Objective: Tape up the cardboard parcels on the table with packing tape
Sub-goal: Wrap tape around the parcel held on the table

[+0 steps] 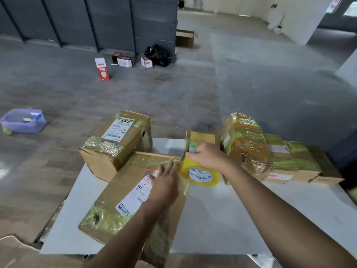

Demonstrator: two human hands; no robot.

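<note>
Head view: the left hand (164, 182) lies flat on the top of a wide, flat cardboard parcel (119, 194), fingers straight and pressing near its far right edge. The right hand (207, 158) curls over a roll of packing tape (201, 176), glossy yellow with a white printed core, held just beside that edge. The parcel rests on a smooth white tabletop (222, 219), its corners banded in crinkled shiny tape. A blocky labelled box (116, 146) touches its far left corner. To the right sits a cluster of wrinkled, tape-wrapped parcels (249, 144).
</note>
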